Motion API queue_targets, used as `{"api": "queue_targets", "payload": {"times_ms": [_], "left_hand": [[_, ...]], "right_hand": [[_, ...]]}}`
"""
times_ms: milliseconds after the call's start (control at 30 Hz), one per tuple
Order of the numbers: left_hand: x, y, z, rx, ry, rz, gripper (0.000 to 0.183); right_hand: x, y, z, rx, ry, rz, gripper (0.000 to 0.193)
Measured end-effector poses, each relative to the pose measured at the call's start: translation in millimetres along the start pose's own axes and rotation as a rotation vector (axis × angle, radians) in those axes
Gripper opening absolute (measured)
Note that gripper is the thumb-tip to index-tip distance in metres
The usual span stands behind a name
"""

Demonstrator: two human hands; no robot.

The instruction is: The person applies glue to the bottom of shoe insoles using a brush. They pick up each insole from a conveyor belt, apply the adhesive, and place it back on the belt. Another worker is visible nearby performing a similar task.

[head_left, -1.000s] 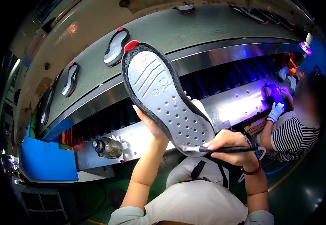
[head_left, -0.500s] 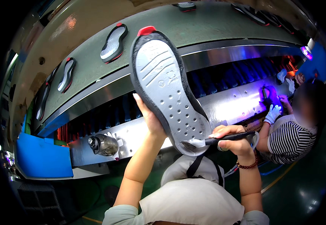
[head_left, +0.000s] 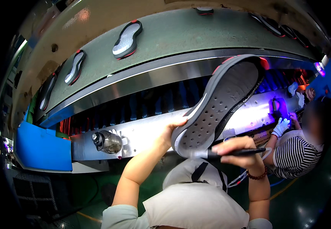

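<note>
A grey shoe sole (head_left: 218,108) with black side walls and red accents is held up, tilted to the right, its dotted inner face toward me. My left hand (head_left: 172,131) grips it by the left edge near its lower end. In my right hand (head_left: 238,150) is a brush (head_left: 213,154) with a black handle. Its pale bristle end meets the sole's lower rim; the bristle tips are hard to make out.
Several soles, among them one sole (head_left: 128,40), lie on the green conveyor belt (head_left: 165,38) ahead. A dark bottle (head_left: 108,142) stands on the metal ledge (head_left: 144,133). A co-worker in a striped top (head_left: 296,154) works at the right under purple light.
The sole has swung rightward and turned, now showing more of its side wall. The brush has gone from the inner face to the lower rim. The belt's soles appear farther right.
</note>
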State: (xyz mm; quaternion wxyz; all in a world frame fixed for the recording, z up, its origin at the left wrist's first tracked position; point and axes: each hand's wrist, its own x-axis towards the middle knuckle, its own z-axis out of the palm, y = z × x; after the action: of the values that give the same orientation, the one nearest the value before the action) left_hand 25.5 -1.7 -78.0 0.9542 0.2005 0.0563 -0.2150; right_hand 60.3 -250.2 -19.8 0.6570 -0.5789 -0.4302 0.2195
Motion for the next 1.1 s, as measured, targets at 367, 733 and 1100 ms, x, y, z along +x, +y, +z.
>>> {"api": "queue_targets", "payload": {"times_ms": [367, 733, 1100], "left_hand": [[-9.1, 16.4, 59.1, 0.317, 0.313, -0.378, 0.050], [-14.3, 24.5, 63.5, 0.535, 0.322, -0.394, 0.051], [-35.8, 18.6, 44.5, 0.653, 0.464, -0.276, 0.041]], "right_hand": [[19.0, -17.7, -16.6, -0.241, -0.300, -0.027, 0.017], [13.5, -21.6, -33.1, -0.499, -0.426, -0.056, 0.014], [-8.2, -15.2, -32.4, -0.398, -0.359, 0.041, 0.014]]}}
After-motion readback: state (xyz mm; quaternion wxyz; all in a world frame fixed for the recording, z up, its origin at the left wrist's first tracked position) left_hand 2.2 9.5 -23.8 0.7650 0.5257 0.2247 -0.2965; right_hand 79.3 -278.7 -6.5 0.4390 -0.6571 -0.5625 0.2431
